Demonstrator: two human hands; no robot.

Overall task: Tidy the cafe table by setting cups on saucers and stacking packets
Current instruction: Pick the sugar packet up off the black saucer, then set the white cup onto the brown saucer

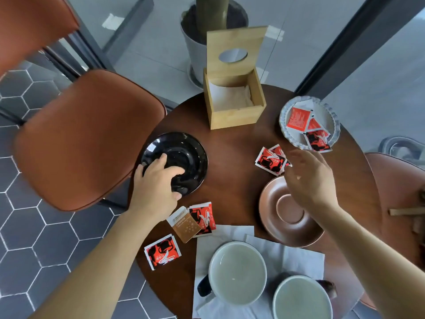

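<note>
We have our left hand (158, 180) on the black saucer (174, 163) at centre left of the frame, fingers curled over its near rim and gripping it — a hold suited, we judge, to sliding or lifting it toward a cup. Both cups are unseated: the black-handled cup (238, 272) and the second cup (302, 298) stand on white napkins (299, 256) at the bottom of the frame. The copper saucer (291, 210) lies bare at centre right. Our right hand (309, 178) hovers over its far edge, fingers loosely spread and holding nothing that we can see, just beside two red packets (271, 160); it looks poised to gather them. More packets sit on the glass dish (285, 127) at upper right, likely the collecting spot, while three others — a red one (203, 217), a brown one (184, 223) overlapping it, and a lone red one (162, 250) — lie scattered on the bench (230, 143) at lower left. A wooden tissue box (234, 97) stands open at the far edge.
</note>
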